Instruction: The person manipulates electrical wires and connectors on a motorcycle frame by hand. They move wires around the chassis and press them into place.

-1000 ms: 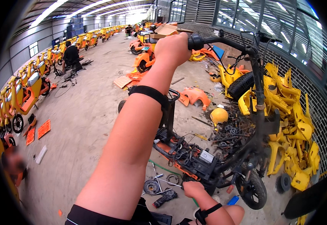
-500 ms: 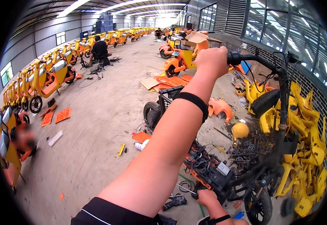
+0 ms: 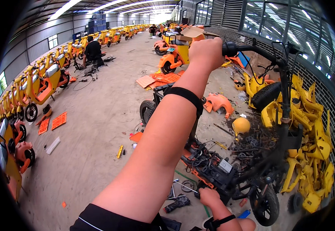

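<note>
My left hand [image 3: 206,53] wraps tightly round the handlebar [image 3: 254,48] above the stripped scooter frame [image 3: 213,169]; beside the frame's near lower edge, my closer right hand [image 3: 209,196] curls round a slim metal-shafted tool [image 3: 185,187], its shaft slanting leftward.

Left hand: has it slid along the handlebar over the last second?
No. Judged against the black handlebar, the left hand stays gripping the same end, with no visible shift inward or outward.

The left hand [image 3: 207,53] was closed in a fist, its bare arm [image 3: 148,158] stretched out long behind it. Well below that hand, the right hand [image 3: 209,195] was curled, its forearm [image 3: 222,212] trailing behind its wrist.
</note>
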The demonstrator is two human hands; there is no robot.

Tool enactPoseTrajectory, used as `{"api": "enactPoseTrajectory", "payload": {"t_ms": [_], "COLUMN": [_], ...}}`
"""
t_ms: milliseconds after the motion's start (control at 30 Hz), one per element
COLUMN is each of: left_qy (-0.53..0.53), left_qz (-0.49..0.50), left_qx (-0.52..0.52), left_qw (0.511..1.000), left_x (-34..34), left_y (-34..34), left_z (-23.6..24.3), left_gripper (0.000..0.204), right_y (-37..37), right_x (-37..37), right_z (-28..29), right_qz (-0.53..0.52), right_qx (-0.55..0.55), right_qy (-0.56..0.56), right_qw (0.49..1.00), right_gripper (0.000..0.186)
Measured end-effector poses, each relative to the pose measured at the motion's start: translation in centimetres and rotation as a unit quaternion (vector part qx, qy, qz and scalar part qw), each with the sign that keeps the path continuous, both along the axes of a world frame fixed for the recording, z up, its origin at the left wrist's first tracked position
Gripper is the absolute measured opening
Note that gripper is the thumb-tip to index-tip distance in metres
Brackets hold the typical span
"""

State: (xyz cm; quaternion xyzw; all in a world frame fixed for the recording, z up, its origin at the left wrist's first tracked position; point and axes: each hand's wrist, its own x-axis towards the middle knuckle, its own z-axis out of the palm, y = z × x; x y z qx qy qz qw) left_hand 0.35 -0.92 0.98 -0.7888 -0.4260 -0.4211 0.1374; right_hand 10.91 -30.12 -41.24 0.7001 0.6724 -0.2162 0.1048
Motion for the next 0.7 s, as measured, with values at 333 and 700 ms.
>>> {"api": "enactPoseTrajectory", "payload": {"t_ms": [333, 700], "left_qy": [-0.008, -0.003], "left_qz": [0.007, 0.015], "left_qx": [0.051, 0.025], "left_qw": [0.999, 1.000], "left_x": [0.2, 0.2], "left_y": [1.1, 1.2], "left_z": [-0.3, -0.3], "left_gripper": [0.033, 0.033], "right_y": [0.4, 0.5], "right_x": [0.4, -0.3], "right_z": [-1.2, 0.9], "right_qz": [0.000, 0.007], "right_qx": [0.019, 0.021], "right_qy": [-0.005, -0.007], "right_qw": [1.000, 1.000], "right_gripper": [0.023, 0.019]}}
